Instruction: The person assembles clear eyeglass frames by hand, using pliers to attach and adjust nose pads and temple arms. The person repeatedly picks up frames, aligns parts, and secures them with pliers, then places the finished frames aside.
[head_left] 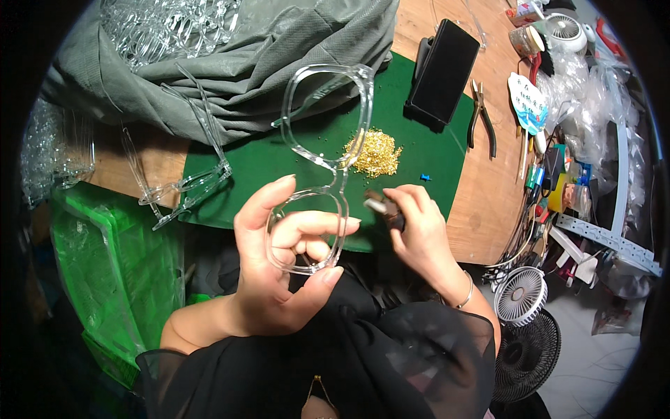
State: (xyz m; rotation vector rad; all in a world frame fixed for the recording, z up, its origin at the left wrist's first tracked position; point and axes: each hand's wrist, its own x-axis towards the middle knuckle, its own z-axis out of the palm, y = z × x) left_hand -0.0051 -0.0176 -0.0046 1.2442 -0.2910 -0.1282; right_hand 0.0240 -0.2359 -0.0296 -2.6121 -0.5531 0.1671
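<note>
My left hand (269,286) pinches a clear plastic eyeglass frame (367,105) by its lower rim. The frame stands upright over the green mat (251,171), and its lens openings show the mat and my fingers through them. In my right hand (424,234) is a short dark tool with a pale tip (388,209), blurred by motion, so its exact kind cannot be told. The tool points toward the frame but appears apart from it. Behind them a pile of tiny gold-coloured pieces (377,153) lies on the mat. A small blue piece (425,177) lies right of the pile.
Another clear frame (185,185) rests at the mat's left edge. Grey cloth (279,42) holds many clear frames behind it. A black device (443,73) and pliers (481,122) lie at the back right. A green crate (105,258) stands left; a white fan (520,295) sits right.
</note>
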